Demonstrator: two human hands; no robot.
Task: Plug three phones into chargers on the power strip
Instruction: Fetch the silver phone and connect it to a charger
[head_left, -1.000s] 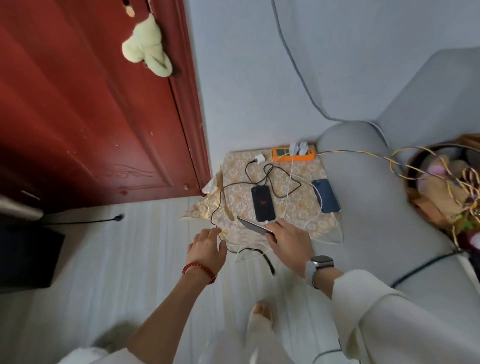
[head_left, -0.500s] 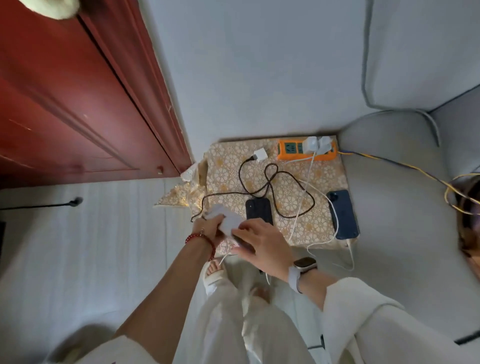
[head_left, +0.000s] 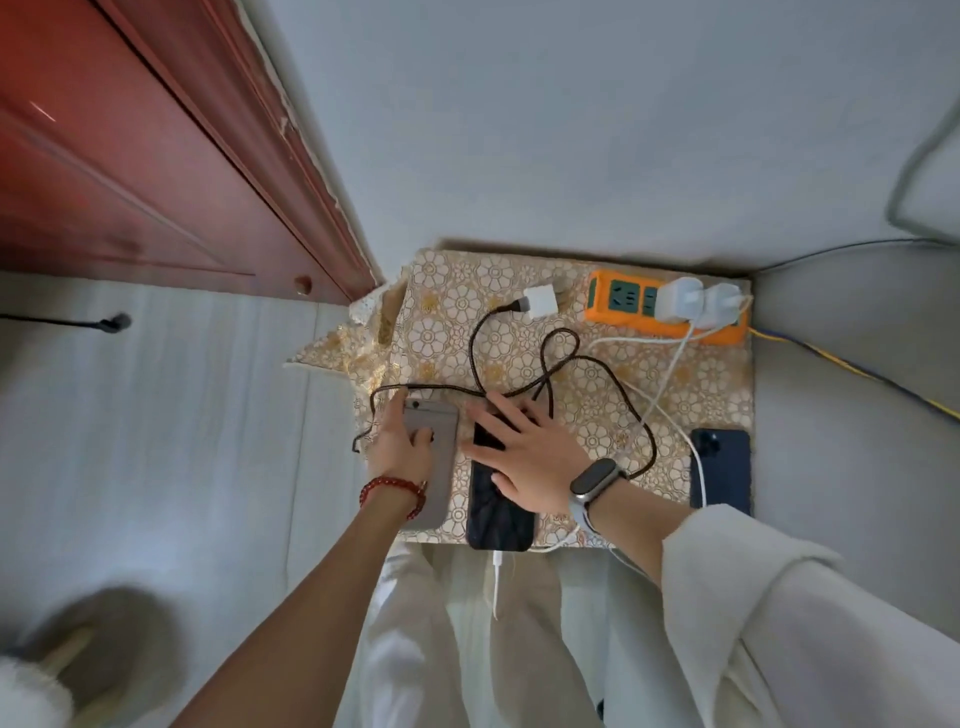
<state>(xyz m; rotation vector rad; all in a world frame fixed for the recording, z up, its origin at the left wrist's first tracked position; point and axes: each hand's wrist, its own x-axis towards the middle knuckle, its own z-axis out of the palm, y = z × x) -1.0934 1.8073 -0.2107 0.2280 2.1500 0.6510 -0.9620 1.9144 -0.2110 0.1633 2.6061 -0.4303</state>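
Note:
A grey phone (head_left: 437, 423) lies back-up at the front left of the patterned table (head_left: 452, 291). My left hand (head_left: 397, 447) grips it from the left edge. My right hand (head_left: 524, 452) is spread flat over the upper half of a black phone (head_left: 498, 514), which has a white cable (head_left: 497, 571) plugged into its bottom end. A dark blue phone (head_left: 724, 467) lies at the front right beside another white cable. At the back, an orange power strip (head_left: 605, 306) carries two white chargers (head_left: 680, 299). A loose white charger (head_left: 540, 304) with a black braided cable (head_left: 558, 364) lies left of the strip.
A red wooden door (head_left: 130, 171) stands to the left and a grey wall behind the table. A grey sofa (head_left: 857, 389) adjoins the right side, with a yellow-blue cord (head_left: 852, 364) running across it. My white-trousered legs are below the table's front edge.
The grey phone, held in both hands above the table's front, now lies on the table's left. My right hand has let go and moved over the black phone. The view came closer.

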